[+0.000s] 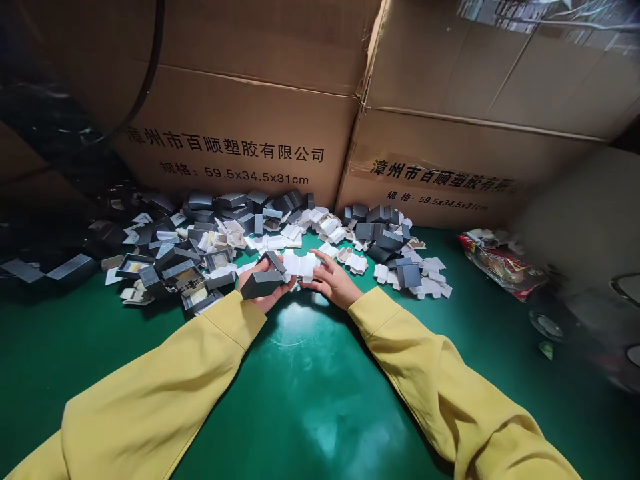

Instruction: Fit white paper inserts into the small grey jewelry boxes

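Observation:
My left hand (271, 299) is closed around a small dark grey hinged box (262, 285), its lid tilted up. Between both hands is a white folded insert (301, 265), its left end right at the box. The fingers of my right hand (334, 283) pinch the insert's right end. Just beyond my hands, loose white inserts (353, 260) lie on the green table (310, 380). How far the insert reaches into the box is hidden by the lid and fingers.
Dark boxes and white inserts are heaped at left (170, 257), with a smaller pile of dark boxes (383, 233) at right. Large cardboard cartons (250, 120) stand along the back. Farther right lies a red plastic bag (500, 263).

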A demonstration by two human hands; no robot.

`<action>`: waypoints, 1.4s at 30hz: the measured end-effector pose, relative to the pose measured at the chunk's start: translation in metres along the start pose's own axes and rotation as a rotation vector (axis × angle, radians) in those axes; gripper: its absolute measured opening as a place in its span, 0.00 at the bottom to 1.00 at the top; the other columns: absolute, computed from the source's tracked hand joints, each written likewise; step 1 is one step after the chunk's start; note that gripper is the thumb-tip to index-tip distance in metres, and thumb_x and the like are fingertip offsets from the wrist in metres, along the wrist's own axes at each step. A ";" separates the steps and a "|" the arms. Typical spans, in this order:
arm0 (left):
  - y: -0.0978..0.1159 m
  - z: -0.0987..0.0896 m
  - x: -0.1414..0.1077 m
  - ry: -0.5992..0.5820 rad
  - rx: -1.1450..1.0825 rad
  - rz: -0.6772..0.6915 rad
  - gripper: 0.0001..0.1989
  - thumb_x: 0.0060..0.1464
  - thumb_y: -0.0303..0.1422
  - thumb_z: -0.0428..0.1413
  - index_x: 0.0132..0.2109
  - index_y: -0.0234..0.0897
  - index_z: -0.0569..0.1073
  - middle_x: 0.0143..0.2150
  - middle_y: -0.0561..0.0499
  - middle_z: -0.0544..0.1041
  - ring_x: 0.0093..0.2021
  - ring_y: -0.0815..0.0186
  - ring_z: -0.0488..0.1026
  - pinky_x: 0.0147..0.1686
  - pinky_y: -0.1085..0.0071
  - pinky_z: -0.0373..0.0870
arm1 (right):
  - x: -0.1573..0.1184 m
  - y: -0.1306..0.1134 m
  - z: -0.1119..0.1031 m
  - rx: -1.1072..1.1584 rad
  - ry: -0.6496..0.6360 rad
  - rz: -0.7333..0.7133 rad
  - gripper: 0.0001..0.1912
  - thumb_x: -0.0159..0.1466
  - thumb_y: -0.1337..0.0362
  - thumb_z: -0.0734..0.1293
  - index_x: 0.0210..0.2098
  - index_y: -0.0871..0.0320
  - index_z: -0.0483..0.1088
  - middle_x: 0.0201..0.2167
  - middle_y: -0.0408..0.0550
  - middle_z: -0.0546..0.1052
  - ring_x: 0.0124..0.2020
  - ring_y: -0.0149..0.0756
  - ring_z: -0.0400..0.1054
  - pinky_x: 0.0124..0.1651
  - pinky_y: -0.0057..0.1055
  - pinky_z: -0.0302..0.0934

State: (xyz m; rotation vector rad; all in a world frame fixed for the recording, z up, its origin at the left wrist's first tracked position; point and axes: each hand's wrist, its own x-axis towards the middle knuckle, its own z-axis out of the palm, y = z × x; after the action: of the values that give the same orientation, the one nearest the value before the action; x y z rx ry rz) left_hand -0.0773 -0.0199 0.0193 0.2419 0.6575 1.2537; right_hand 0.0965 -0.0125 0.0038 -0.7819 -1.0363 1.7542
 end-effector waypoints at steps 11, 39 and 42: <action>-0.001 -0.002 0.001 0.000 0.010 -0.008 0.09 0.56 0.30 0.46 0.36 0.33 0.70 0.34 0.46 0.76 0.33 0.60 0.74 0.32 0.61 0.74 | -0.001 -0.001 -0.002 0.176 -0.003 0.131 0.22 0.49 0.63 0.73 0.42 0.53 0.67 0.39 0.42 0.73 0.38 0.31 0.69 0.43 0.34 0.67; -0.002 -0.003 0.001 -0.004 0.136 0.037 0.07 0.54 0.31 0.50 0.34 0.34 0.71 0.29 0.47 0.75 0.27 0.63 0.73 0.26 0.66 0.73 | -0.002 0.007 0.006 0.091 0.091 -0.061 0.27 0.43 0.64 0.75 0.40 0.51 0.64 0.30 0.37 0.69 0.30 0.26 0.67 0.35 0.28 0.65; -0.003 -0.003 0.001 -0.017 0.131 0.030 0.06 0.53 0.31 0.51 0.34 0.34 0.71 0.29 0.47 0.75 0.29 0.62 0.73 0.27 0.65 0.74 | -0.002 0.008 0.008 0.010 0.138 -0.131 0.25 0.43 0.63 0.74 0.39 0.51 0.64 0.32 0.38 0.67 0.28 0.25 0.65 0.33 0.27 0.64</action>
State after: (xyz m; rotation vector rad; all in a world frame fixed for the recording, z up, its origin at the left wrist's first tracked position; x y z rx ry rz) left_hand -0.0764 -0.0208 0.0150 0.3717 0.7245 1.2368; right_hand 0.0874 -0.0186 0.0008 -0.7989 -0.9637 1.5717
